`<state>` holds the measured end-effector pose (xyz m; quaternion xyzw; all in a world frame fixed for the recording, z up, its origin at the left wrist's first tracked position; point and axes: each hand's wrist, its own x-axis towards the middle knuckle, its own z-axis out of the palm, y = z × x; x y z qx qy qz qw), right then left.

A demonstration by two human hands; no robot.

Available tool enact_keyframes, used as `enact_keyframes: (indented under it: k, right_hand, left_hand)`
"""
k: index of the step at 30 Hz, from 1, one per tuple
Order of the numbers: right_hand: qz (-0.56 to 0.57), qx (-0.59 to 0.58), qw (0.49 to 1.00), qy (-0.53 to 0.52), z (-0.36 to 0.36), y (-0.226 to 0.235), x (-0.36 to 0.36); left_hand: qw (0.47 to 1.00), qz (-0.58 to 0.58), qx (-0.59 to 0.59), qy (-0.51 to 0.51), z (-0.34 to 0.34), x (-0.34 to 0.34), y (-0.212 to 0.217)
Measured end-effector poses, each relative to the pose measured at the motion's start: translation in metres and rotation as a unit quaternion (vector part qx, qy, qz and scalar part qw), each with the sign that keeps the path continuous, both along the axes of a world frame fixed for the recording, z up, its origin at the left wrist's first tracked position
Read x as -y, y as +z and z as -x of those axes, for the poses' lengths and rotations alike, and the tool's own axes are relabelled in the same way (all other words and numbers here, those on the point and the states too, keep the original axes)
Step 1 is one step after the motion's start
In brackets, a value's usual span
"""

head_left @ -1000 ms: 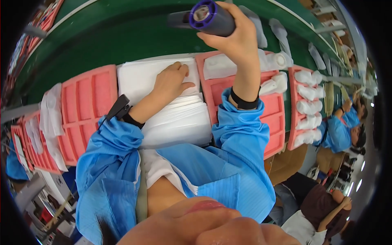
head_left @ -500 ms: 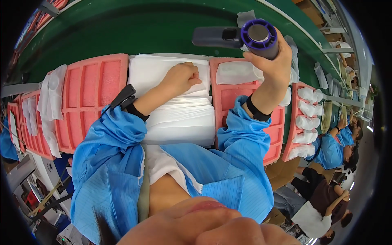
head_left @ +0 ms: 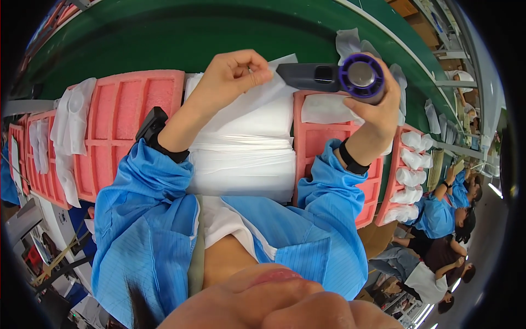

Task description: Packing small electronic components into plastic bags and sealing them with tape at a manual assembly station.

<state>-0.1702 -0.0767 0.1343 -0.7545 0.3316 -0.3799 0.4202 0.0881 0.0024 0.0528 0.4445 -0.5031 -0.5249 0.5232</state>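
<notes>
My right hand (head_left: pixel 378 104) is wrapped round the head of a dark grey, fan-like handheld device (head_left: pixel 312 77). Its round end has a purple spoked ring with a silver disc in the middle, and its handle points left. My left hand (head_left: pixel 238 77) pinches the edge of a thin white packing sleeve or sheet (head_left: pixel 246 104), lifted off the stack. The tip of the device's handle is close to my left fingertips, by the sleeve's raised edge. Below lies a thick white stack (head_left: pixel 241 170) of the same material.
Pink foam trays (head_left: pixel 118 115) flank the stack. A wrapped item (head_left: pixel 329 108) lies in the right tray, and several white-wrapped items (head_left: pixel 411 176) fill another farther right. More translucent sleeves (head_left: pixel 71 120) drape over the left tray. A green work surface (head_left: pixel 181 38) runs behind. Co-workers (head_left: pixel 438 214) sit at the right.
My left hand has risen from the stack, pulling up the edge of a white sleeve. My right hand has moved slightly right and down with the device.
</notes>
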Motion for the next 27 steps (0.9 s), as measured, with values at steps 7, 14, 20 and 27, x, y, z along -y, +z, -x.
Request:
enact_keyframes:
  k: [7, 14, 20, 27]
  right_hand:
    - [0.147, 0.012, 0.987, 0.059, -0.073, -0.031, -0.009]
    - [0.169, 0.007, 0.986, -0.008, -0.082, -0.037, -0.017]
    - [-0.068, 0.098, 0.991, -0.061, -0.079, -0.043, -0.014]
    - [0.309, 0.007, 0.95, -0.036, -0.102, -0.04, -0.028]
  left_hand:
    - [0.961, 0.083, -0.185, 0.187, 0.004, -0.005, 0.016]
    - [0.952, 0.054, -0.281, 0.111, -0.016, -0.002, 0.015]
    - [0.979, 0.036, -0.159, 0.125, -0.007, -0.003, 0.011]
    - [0.964, 0.108, -0.109, 0.218, -0.006, -0.006, 0.018]
